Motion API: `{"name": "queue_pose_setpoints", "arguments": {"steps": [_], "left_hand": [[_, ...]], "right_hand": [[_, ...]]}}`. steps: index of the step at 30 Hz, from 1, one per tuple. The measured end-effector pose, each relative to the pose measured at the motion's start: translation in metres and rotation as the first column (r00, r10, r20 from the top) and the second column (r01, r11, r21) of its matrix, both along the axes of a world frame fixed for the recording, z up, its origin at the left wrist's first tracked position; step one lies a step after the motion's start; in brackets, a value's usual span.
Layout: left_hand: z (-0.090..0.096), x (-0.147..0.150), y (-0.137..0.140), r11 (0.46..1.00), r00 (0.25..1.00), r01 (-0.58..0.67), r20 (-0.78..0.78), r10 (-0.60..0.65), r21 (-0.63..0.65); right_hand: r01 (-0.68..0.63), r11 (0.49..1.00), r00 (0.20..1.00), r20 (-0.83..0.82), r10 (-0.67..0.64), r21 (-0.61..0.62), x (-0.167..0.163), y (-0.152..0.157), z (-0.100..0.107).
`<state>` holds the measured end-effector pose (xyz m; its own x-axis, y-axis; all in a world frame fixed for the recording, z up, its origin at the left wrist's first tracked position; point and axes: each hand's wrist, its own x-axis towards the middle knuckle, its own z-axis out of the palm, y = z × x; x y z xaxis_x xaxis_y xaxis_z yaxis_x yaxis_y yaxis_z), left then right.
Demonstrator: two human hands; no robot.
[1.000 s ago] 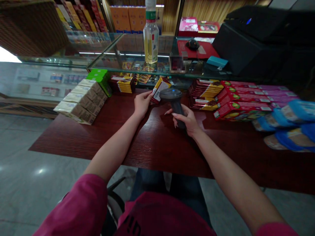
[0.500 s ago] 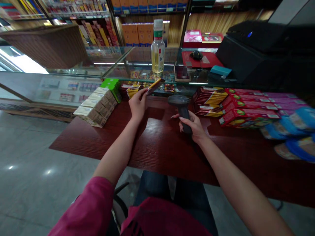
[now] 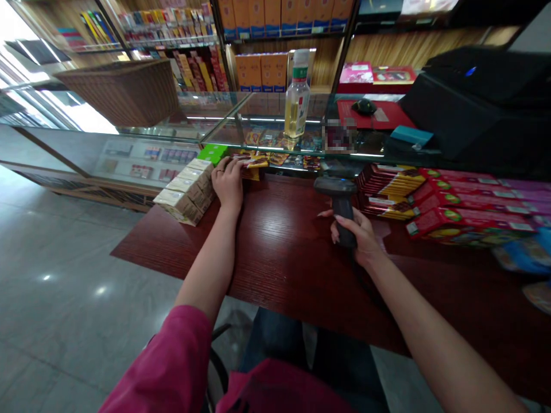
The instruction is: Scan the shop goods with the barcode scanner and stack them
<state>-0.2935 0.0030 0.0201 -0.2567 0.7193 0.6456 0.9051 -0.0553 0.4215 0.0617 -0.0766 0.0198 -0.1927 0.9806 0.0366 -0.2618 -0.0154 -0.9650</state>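
My left hand (image 3: pixel 228 182) is at the left stack at the back of the counter, its fingers closed over the near end of a flat yellow-and-brown chocolate bar (image 3: pixel 255 161). That bar lies on top of the stack, and its left end is hidden by the fingers. In my right hand (image 3: pixel 353 232) is a black handheld barcode scanner (image 3: pixel 343 212), held upright by its handle with the head tilted toward the left. Just right of the scanner stand piles of similar chocolate bars (image 3: pixel 390 186).
Cream cartons (image 3: pixel 187 192) and a green box (image 3: pixel 212 154) line the left. Red boxes (image 3: pixel 465 221) fill the right side. A bottle (image 3: pixel 297 97) stands on the glass case behind the wooden counter (image 3: pixel 275 246), near a mouse (image 3: pixel 364 106) and a wicker basket (image 3: pixel 124 94).
My left hand has carried the chocolate bar leftward and down from in front of the bottle onto the left stack. The scanner stays in my right hand; the view has shifted slightly.
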Motion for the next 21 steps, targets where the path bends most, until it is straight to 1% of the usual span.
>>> {"name": "queue_pose_setpoints", "arguments": {"steps": [2, 4, 6, 11, 14, 19, 21], "left_hand": [[0.001, 0.002, 0.002, 0.998, 0.998, -0.063, -0.008, 0.063, -0.017], [0.002, 0.006, 0.001, 0.994, 0.995, -0.095, -0.028, 0.094, -0.047], [0.004, 0.012, -0.002, 0.993, 0.994, -0.090, -0.064, 0.085, -0.071], [0.004, 0.029, -0.010, 0.991, 0.991, -0.011, -0.133, -0.007, -0.131], [0.003, 0.033, -0.011, 0.988, 0.990, -0.028, -0.141, 0.007, -0.151], [0.004, 0.032, -0.008, 0.979, 0.991, -0.062, -0.125, 0.038, -0.196], [0.004, 0.032, -0.006, 0.974, 0.992, -0.068, -0.123, 0.042, -0.217]], "right_hand": [[0.008, 1.000, 1.000, -0.009, -0.008, -0.012, 0.000, 0.000, 0.001], [0.013, 1.000, 1.000, -0.014, -0.013, -0.020, -0.001, -0.001, 0.002], [0.013, 1.000, 1.000, -0.015, -0.013, -0.023, -0.001, -0.002, 0.004], [0.010, 0.999, 1.000, 0.004, -0.009, -0.034, -0.001, -0.002, 0.005], [0.006, 0.999, 1.000, 0.012, -0.005, -0.032, 0.000, -0.001, 0.005], [-0.006, 0.999, 1.000, 0.012, 0.006, -0.037, 0.001, -0.001, 0.004], [0.012, 0.999, 1.000, -0.003, -0.013, -0.032, 0.000, -0.001, 0.003]]}}
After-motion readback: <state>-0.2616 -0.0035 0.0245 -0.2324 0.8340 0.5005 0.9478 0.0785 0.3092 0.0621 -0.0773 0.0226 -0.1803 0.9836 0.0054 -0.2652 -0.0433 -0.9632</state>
